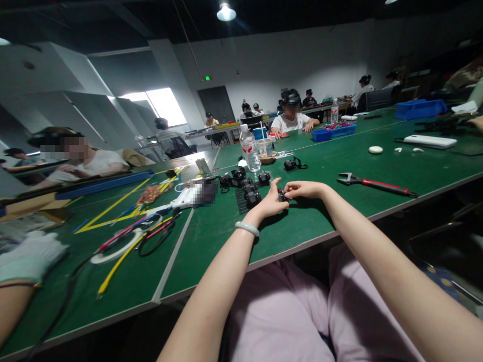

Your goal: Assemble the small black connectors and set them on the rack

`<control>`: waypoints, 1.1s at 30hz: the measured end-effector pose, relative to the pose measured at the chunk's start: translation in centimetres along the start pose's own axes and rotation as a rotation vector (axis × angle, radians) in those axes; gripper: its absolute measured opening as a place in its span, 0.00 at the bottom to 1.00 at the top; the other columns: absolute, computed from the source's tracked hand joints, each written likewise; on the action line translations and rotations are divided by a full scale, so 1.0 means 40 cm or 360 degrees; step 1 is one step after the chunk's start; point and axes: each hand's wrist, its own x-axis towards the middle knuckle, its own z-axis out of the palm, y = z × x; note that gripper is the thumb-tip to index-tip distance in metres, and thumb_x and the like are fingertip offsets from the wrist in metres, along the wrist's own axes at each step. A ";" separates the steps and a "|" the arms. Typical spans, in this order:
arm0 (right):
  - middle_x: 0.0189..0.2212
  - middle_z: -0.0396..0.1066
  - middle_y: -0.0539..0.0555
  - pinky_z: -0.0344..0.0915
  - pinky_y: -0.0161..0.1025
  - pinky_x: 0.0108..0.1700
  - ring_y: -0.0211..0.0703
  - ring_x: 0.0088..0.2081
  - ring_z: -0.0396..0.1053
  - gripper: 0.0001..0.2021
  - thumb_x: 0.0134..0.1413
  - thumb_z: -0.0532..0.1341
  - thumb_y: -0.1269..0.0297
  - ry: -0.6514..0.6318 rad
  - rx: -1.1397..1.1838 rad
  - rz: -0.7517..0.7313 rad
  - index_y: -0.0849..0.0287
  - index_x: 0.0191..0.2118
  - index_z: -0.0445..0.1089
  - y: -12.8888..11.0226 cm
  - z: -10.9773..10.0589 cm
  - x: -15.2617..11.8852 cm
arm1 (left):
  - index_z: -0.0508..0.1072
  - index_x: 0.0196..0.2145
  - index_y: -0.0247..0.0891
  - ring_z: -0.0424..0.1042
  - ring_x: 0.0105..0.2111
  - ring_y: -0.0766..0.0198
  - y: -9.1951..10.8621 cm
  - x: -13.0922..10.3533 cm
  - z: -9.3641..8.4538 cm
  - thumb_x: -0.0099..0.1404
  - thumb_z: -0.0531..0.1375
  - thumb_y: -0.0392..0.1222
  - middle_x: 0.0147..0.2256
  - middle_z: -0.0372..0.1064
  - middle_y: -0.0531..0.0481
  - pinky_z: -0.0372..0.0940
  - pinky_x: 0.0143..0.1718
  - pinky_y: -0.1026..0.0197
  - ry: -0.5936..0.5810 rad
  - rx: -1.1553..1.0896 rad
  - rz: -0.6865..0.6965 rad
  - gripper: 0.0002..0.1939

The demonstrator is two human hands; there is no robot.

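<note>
My left hand (270,202), with a pale bangle (247,229) on its wrist, is closed around a small black part (281,195) above the green table (302,229). The fingers of my right hand (304,189) pinch at the same part from the right. Most of it is hidden by my fingers, so its kind does not show. Just left of my hands, black ribbed pieces (249,193) lie together, with another black piece (264,177) behind them. Further back is a black piece with a loop (295,164).
Adjustable pliers with red-black handles (381,185) lie to the right. A water bottle (249,151) and a cup (264,146) stand behind my hands. Cables (124,251) spread over the left side, near another person's gloved hand (32,256). Blue trays (334,131) stand further back.
</note>
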 end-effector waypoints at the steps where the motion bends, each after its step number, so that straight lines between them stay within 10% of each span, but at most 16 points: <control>1: 0.24 0.57 0.46 0.49 0.34 0.30 0.33 0.27 0.53 0.15 0.43 0.61 0.56 0.0001 0.0000 -0.0002 0.62 0.33 0.62 0.001 0.000 0.000 | 0.34 0.56 0.39 0.62 0.33 0.66 -0.001 0.000 0.000 0.48 0.56 0.34 0.40 0.54 0.46 0.62 0.38 0.56 0.0001 -0.0002 0.0005 0.43; 33: 0.26 0.57 0.43 0.52 0.30 0.30 0.30 0.27 0.55 0.21 0.35 0.66 0.65 -0.0088 0.0173 -0.0080 0.57 0.35 0.56 0.016 -0.005 0.007 | 0.35 0.56 0.35 0.62 0.42 0.58 0.011 0.000 -0.003 0.47 0.58 0.33 0.48 0.53 0.38 0.59 0.45 0.49 -0.0002 -0.0125 0.0052 0.45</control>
